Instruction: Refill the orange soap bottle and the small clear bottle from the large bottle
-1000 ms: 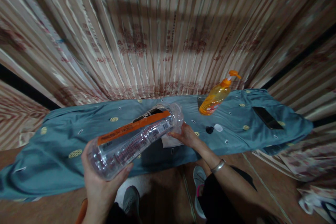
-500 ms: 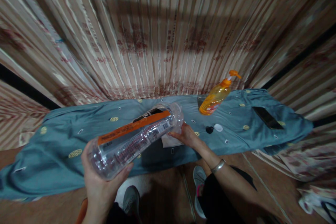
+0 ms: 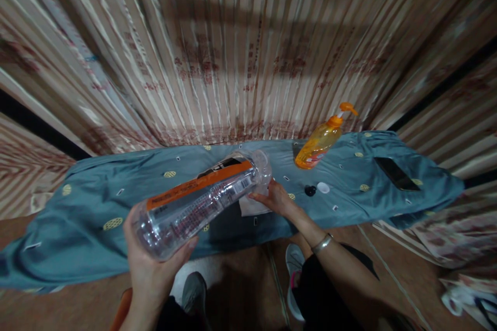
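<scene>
A large clear plastic bottle [image 3: 209, 207] with an orange and black label lies tilted across my view, its wide end low and close to me, its narrower end toward the cloth-covered surface. My left hand [image 3: 149, 269] is wrapped around the wide end from below. At the narrower end, my right hand [image 3: 277, 199] grips the bottle's side, its thumb pointing left and its other fingers partly hidden. Under this end a pale flat piece [image 3: 252, 207] shows, perhaps a cloth. A small black piece [image 3: 310, 190] and a white round lid [image 3: 323, 187] rest right of my right hand.
An orange pump bottle [image 3: 318, 142] stands behind on the blue patterned cloth [image 3: 155, 165]. Farther right lies a dark phone [image 3: 396, 173]. A striped curtain [image 3: 233, 62] hangs right behind the surface. White items [image 3: 462, 300] sit on the floor at lower right.
The bottle's wide end and my left hand have shifted slightly up and right in view. Both hands keep their hold; the other objects stay in place.
</scene>
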Demonstrator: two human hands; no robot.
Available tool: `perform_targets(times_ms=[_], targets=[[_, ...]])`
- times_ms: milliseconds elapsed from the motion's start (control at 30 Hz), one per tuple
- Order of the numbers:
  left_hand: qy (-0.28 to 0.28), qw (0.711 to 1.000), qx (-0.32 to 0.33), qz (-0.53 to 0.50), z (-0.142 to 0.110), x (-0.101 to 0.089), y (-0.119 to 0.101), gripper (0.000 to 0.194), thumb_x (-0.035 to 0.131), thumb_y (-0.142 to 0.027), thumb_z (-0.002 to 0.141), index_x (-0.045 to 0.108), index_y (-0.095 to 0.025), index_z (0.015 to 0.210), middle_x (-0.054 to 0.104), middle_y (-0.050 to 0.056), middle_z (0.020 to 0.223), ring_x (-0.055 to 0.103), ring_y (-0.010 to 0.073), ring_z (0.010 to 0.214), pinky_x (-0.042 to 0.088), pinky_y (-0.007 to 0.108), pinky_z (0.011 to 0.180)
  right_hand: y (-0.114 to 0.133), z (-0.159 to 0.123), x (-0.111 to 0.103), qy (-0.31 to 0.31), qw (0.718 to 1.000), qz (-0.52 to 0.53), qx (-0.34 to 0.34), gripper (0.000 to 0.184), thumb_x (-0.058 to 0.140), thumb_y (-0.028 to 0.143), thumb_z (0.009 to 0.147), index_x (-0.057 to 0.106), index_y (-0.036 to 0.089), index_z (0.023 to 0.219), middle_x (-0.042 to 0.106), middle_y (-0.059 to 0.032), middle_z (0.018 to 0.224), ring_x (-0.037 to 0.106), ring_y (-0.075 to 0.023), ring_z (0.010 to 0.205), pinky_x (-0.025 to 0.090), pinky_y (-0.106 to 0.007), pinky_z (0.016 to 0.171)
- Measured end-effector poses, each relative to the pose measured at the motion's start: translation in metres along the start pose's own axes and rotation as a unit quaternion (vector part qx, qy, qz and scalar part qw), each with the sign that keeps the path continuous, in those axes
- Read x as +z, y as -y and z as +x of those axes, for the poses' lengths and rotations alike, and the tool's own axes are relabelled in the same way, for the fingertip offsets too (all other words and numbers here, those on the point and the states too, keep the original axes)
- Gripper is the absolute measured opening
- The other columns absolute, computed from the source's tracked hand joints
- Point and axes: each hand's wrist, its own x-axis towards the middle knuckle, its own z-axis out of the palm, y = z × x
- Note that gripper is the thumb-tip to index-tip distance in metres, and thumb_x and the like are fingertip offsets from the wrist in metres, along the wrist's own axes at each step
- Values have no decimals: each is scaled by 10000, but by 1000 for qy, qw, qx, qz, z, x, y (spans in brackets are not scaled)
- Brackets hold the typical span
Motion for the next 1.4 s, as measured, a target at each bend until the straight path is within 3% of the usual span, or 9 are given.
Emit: perform_targets(times_ms=[133, 333, 667, 833, 1167, 1267, 1400], targets=[[9, 999, 30, 26, 4, -6, 13, 922, 929, -464, 526, 523, -306, 1338, 582, 105, 1318, 602, 381, 1216, 495, 595, 1069, 0, 0, 1, 0, 1000, 5, 8, 495, 792, 289, 830, 626, 194, 1287, 741, -136, 1261, 728, -326, 1163, 591, -474, 986], [27, 996, 64, 53, 8, -11, 21, 927, 929, -466, 535, 525, -316, 1355, 602, 90, 1281, 640, 375, 1158, 552, 566, 991, 2, 2, 0, -7, 1000, -8, 23, 669, 809, 301, 812, 543, 193, 1417, 756, -136, 1241, 736, -361, 1143, 595, -503, 972], [-5, 1000, -6, -27, -1, 7, -3, 932, 934, -482, 509, 525, -296, 1326, 562, 99, 1303, 569, 396, 1259, 425, 606, 1131, 3, 4, 0, -3, 999, -28, 29, 586, 816, 291, 813, 589, 182, 1342, 750, -145, 1249, 729, -360, 1162, 579, -476, 982], [-9, 999, -3, -30, 0, 6, -3, 920, 938, -460, 503, 533, -287, 1311, 566, 104, 1307, 572, 389, 1241, 434, 604, 1123, 1, 4, 1, -14, 999, -17, 26, 651, 821, 302, 796, 558, 186, 1380, 756, -143, 1229, 736, -358, 1139, 586, -497, 969], [-8, 1000, -4, -24, 0, 6, -2, 945, 948, -466, 508, 527, -282, 1334, 560, 114, 1340, 568, 367, 1223, 440, 591, 1112, 4, 4, -1, 2, 999, -25, 43, 595, 823, 318, 807, 584, 170, 1331, 757, -154, 1236, 735, -370, 1143, 580, -486, 973], [-4, 1000, -5, -29, 1, 5, 2, 954, 953, -457, 511, 520, -276, 1342, 557, 125, 1344, 568, 362, 1220, 461, 587, 1084, 6, 4, -1, 1, 999, -28, 44, 531, 826, 292, 805, 619, 167, 1277, 744, -158, 1268, 729, -367, 1160, 575, -481, 989], [6, 999, 11, -36, 5, 2, 12, 973, 963, -426, 493, 512, -280, 1342, 550, 133, 1347, 559, 373, 1221, 439, 628, 1084, 7, 3, -2, 3, 999, -24, 49, 598, 821, 280, 811, 575, 167, 1344, 758, -146, 1241, 736, -356, 1151, 582, -474, 979]])
